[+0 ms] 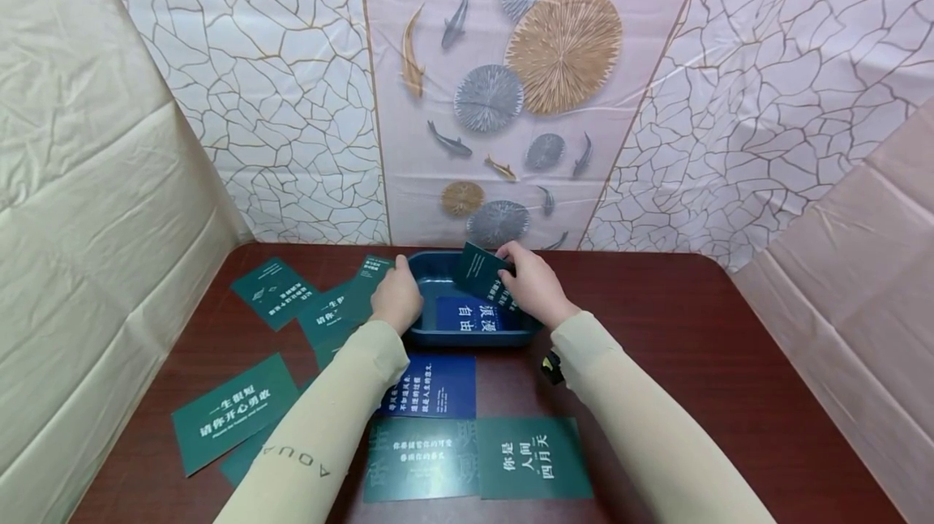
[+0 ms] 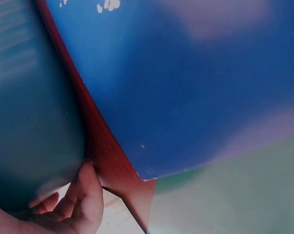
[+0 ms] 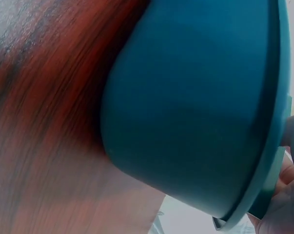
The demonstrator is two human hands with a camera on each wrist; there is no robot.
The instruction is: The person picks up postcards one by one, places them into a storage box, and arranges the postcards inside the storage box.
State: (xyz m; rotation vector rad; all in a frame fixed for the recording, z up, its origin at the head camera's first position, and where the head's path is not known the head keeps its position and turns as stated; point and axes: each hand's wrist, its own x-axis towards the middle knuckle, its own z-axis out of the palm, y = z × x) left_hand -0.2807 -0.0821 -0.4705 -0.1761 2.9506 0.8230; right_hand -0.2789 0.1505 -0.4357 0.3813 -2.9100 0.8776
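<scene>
A dark blue rectangular tray (image 1: 467, 339) stands toward the back of the table. At its left end my left hand (image 1: 396, 298) grips the rim, fingers (image 2: 90, 190) against the outer wall in the left wrist view. Between thumb and fingers my right hand (image 1: 536, 287) pinches a dark green card (image 1: 477, 271) with white writing, tilted over the tray's right half. Lying inside the tray is a blue card (image 1: 447, 313) with large white characters, partly covered by the green one. The right wrist view shows the tray's outer wall (image 3: 186, 107), with right-hand fingers (image 3: 288, 170) beyond the rim.
Several green cards (image 1: 235, 414) lie scattered and overlapping on the left of the brown table (image 1: 657, 329). In front of the tray are a blue card (image 1: 445, 386) and two green cards (image 1: 536, 459) side by side. Patterned cloth (image 1: 306, 102) hangs behind the table.
</scene>
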